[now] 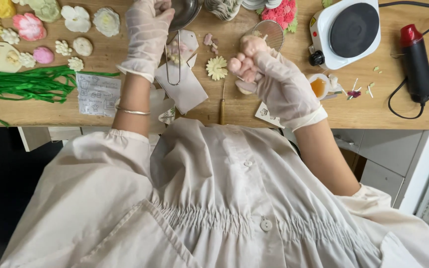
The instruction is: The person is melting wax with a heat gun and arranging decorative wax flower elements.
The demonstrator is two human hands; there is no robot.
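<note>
Green strips (pixel 26 84), pink flower (pixel 28 26), red-capped black heat gun (pixel 415 64).

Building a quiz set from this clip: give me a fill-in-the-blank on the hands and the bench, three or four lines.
1. Both hands wear thin, clear ____.
2. The right hand holds a pale ____ flower.
3. The left hand grips a small metal ____.
4. The bundle of strips on the wooden table is ____.

Missing words: gloves; pink; pot; green
</note>
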